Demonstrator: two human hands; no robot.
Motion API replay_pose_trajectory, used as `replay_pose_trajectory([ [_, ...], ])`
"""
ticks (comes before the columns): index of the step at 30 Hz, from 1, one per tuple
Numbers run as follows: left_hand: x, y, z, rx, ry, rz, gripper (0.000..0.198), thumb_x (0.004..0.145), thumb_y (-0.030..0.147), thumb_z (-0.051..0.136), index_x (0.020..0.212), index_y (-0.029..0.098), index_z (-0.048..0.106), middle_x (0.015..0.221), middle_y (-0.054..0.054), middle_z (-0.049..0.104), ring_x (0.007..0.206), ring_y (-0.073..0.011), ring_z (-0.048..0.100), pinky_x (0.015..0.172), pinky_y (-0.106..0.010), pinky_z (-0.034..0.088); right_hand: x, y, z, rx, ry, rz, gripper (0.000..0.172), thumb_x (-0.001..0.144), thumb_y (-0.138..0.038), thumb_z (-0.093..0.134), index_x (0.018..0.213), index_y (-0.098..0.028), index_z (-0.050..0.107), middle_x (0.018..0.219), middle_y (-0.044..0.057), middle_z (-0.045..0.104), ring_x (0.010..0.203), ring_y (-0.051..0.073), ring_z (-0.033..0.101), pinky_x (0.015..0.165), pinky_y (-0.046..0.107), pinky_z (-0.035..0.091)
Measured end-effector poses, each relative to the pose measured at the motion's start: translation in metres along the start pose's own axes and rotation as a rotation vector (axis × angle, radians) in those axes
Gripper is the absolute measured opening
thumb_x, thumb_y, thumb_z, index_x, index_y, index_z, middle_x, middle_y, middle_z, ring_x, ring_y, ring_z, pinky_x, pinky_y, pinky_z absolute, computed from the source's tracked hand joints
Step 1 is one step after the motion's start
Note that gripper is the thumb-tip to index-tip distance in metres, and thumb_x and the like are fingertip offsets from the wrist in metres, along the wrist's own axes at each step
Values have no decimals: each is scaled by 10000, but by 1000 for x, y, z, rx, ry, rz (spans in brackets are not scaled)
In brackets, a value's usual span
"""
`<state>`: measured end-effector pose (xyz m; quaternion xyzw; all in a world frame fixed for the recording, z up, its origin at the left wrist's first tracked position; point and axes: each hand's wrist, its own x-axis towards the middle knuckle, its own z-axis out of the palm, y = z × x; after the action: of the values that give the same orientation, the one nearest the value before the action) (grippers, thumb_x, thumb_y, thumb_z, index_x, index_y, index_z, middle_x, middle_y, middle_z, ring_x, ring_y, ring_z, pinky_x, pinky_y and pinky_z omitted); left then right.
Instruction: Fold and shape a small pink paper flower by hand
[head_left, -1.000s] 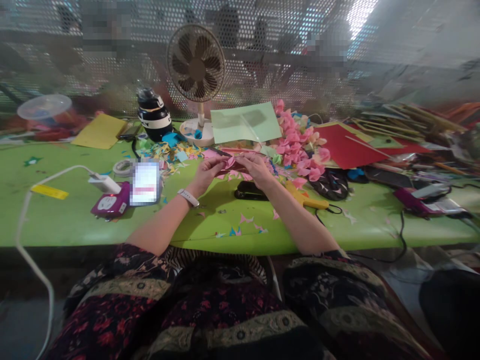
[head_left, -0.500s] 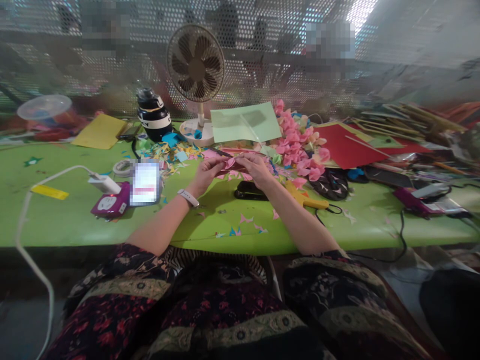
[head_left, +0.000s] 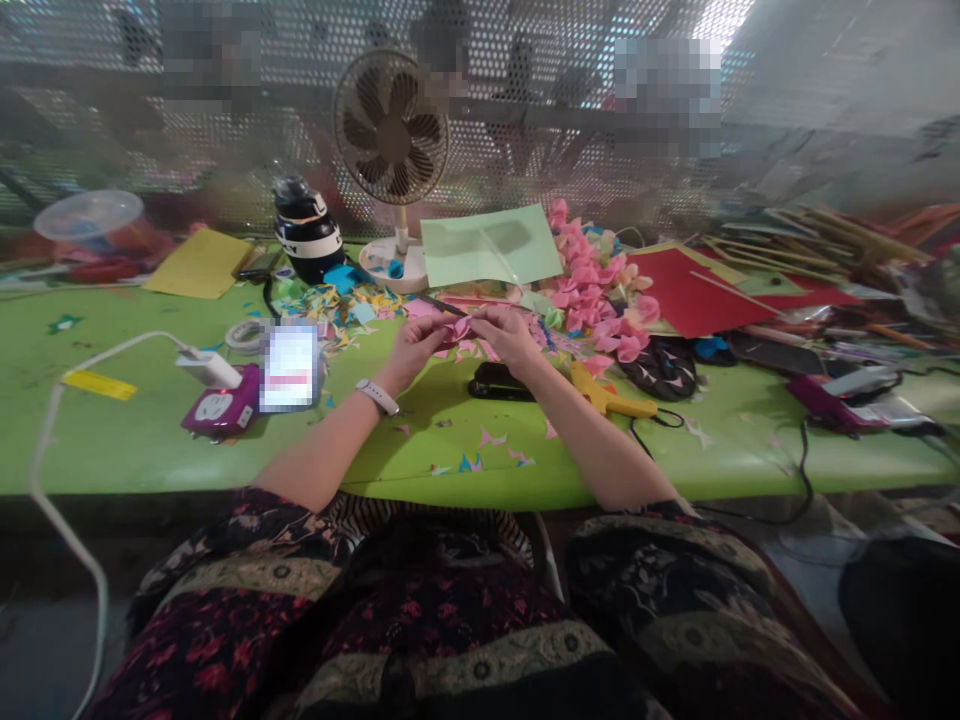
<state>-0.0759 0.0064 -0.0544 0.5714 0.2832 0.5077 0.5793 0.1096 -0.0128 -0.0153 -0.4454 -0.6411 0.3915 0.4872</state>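
My left hand [head_left: 414,347] and my right hand [head_left: 512,335] meet over the green table [head_left: 135,440], both pinched on one small pink paper piece [head_left: 457,328] held between their fingertips. A white watch sits on my left wrist. Just under my right hand lies a black stapler [head_left: 499,382]. A pile of pink paper flowers [head_left: 596,290] lies close to the right of my hands. Coloured paper scraps [head_left: 341,305] are strewn to the left of them.
A desk fan [head_left: 391,130] and a pale green sheet [head_left: 487,245] stand behind my hands. A yellow glue gun [head_left: 611,400], red paper [head_left: 694,290], a dark bottle [head_left: 306,232], a phone [head_left: 289,367] and a white charger cable [head_left: 112,348] lie around. Tools clutter the right end.
My fingers have drawn slightly closer together on the pink paper piece; otherwise nothing has visibly moved.
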Motion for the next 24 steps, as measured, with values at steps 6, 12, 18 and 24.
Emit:
replay_pose_trajectory([
  [6, 0, 3, 0, -55, 31, -40, 280, 795, 318, 788, 1038, 180, 775, 1067, -82, 787, 953, -208, 750, 954, -422, 613, -1, -2, 1, -140, 8, -84, 136, 816, -287, 592, 789, -177, 667, 755, 15, 688, 699, 150, 606, 667, 281, 477],
  [12, 0, 0, 1, 24, -4, 14, 312, 832, 316, 751, 1111, 176, 736, 1013, -78, 778, 927, -197, 755, 929, -419, 617, -1, 6, 4, -217, 45, -90, 205, 795, -248, 646, 986, -172, 654, 938, 73, 716, 768, 179, 657, 706, 326, 546],
  [18, 1, -2, 1, 47, 20, 93, 365, 841, 324, 769, 1155, 205, 627, 941, -54, 769, 853, -183, 758, 844, -372, 619, -3, 8, 4, -542, 119, -342, 257, 825, -174, 651, 1074, -221, 691, 1183, 111, 706, 1147, 290, 636, 1010, 506, 520],
  [24, 3, 0, -1, 57, 2, 159, 306, 816, 355, 784, 1043, 195, 654, 937, -44, 765, 842, -171, 758, 808, -335, 618, -1, 13, 2, -639, 140, -446, 186, 891, -194, 642, 995, -258, 782, 1148, 72, 746, 1142, 284, 650, 1053, 518, 490],
])
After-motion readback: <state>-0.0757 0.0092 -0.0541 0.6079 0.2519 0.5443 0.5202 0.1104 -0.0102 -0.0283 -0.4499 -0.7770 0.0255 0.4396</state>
